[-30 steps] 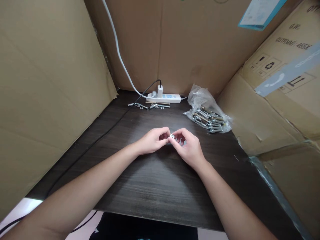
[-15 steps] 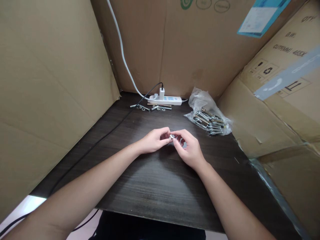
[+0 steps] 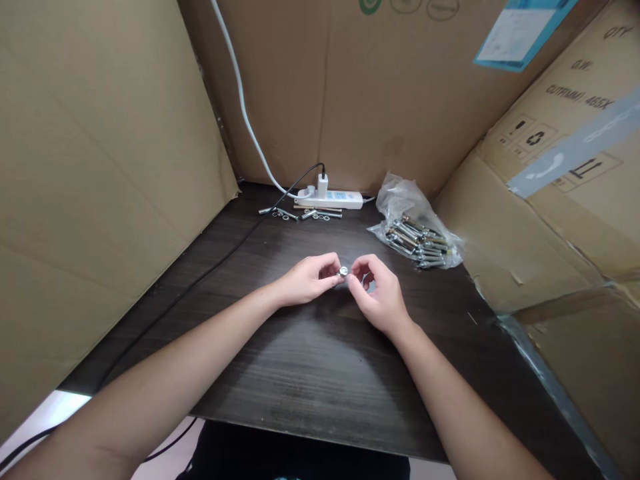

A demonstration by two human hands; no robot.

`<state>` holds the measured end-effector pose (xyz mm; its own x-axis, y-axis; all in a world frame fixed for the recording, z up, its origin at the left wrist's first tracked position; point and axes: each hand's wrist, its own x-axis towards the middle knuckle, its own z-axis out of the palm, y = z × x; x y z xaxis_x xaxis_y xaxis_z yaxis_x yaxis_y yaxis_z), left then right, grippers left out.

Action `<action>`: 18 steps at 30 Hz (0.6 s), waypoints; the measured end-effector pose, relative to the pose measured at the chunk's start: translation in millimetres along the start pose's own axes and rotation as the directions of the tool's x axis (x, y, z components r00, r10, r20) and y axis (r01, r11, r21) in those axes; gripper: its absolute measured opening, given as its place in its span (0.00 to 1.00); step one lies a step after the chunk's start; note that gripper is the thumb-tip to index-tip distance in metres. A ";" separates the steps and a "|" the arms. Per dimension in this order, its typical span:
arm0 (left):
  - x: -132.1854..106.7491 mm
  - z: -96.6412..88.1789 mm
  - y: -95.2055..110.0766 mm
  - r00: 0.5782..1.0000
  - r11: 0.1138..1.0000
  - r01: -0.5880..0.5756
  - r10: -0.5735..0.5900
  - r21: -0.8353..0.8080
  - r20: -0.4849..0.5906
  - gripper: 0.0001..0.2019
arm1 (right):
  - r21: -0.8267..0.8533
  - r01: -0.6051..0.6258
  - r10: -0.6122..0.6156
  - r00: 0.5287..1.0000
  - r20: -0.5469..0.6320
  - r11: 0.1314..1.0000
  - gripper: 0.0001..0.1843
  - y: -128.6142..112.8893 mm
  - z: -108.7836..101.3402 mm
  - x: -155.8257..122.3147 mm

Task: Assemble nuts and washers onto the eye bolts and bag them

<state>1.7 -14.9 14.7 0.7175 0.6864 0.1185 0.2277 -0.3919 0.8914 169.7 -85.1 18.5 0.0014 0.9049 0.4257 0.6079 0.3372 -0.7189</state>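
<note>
My left hand (image 3: 319,277) pinches a small shiny metal bolt (image 3: 343,271) between thumb and fingers. Its round, ring-like end faces up toward me, and the rest is hidden behind the fingers. Just to the right of it, my right hand (image 3: 377,291) is curled, with thumb and index fingertips drawn close together beside that end. Whether anything small sits between those fingertips is too fine to make out. Both hands are held over the middle of the dark wooden table (image 3: 310,373).
A clear plastic bag (image 3: 413,227) of metal bolts lies at the back right. Loose bolts and washers (image 3: 315,214) lie before a white power strip (image 3: 345,199). A black cable (image 3: 215,265) crosses the left side. Cardboard walls (image 3: 280,87) enclose the table's back and sides.
My right fingertips have drawn back slightly to the right from the bolt's end, which now shows more fully. My left hand keeps its hold in nearly the same place.
</note>
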 end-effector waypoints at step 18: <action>-0.7 -0.8 2.1 1.000 0.997 -0.028 0.028 0.065 0.000 0.09 | 0.000 0.030 -0.030 0.999 0.024 1.000 0.05 -2.5 1.7 -1.1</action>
<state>1.2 -15.7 16.8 0.7236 0.6751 0.1437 0.2500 -0.4504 0.8571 166.8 -86.4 18.8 -0.0361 0.9002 0.4339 0.6074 0.3646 -0.7058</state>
